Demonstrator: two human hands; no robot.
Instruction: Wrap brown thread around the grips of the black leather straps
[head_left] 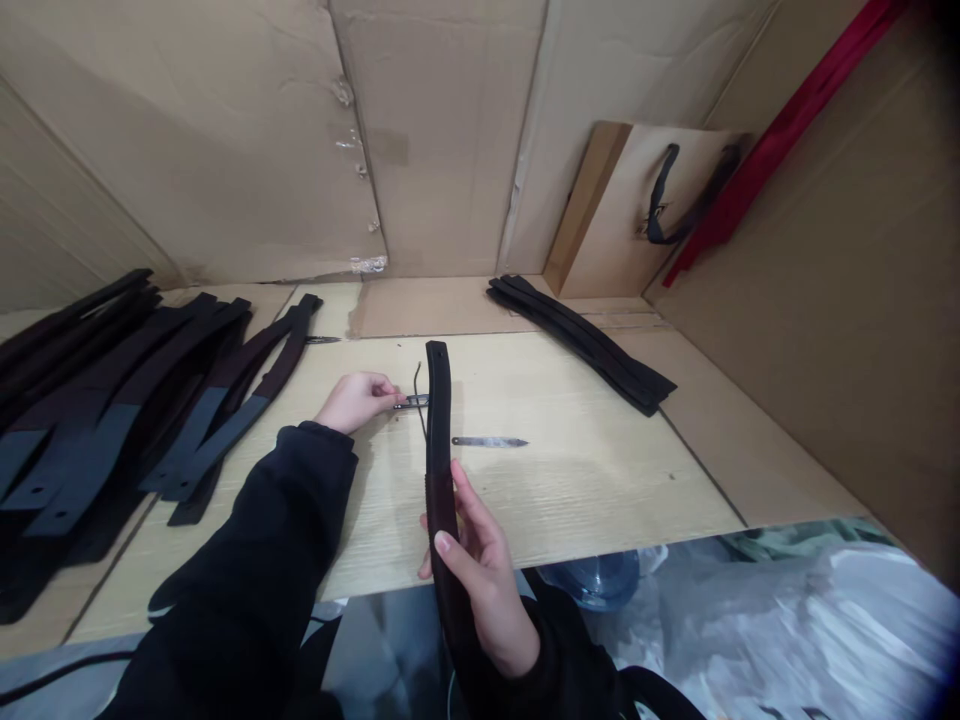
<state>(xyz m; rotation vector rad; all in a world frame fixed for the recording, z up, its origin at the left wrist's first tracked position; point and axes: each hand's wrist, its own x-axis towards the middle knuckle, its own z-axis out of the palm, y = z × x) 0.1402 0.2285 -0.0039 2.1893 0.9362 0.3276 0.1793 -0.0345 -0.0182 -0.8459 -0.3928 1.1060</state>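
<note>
My right hand [480, 575] is wrapped around a long dark strap [440, 430], thick and slightly curved, with a small hole near its far end. Between the thumb and fingertips of my left hand [364, 400] is a small dark metal tool [411, 402], close to the strap's left edge; its exact kind is unclear. A thin dark cord [418, 385] shows beside the strap and crosses the tool. Just right of the strap, a flat pointed metal blade [491, 441] lies on the pale wooden table [585, 500].
Many dark straps with grey ends [120, 400] are piled on the left. Another dark strap bundle [581, 345] lies at the back right, near a paper bag [637, 200]. Cardboard walls [442, 130] enclose the table. Below its front edge are clear plastic sheeting [810, 620] and a blue bottle [592, 580].
</note>
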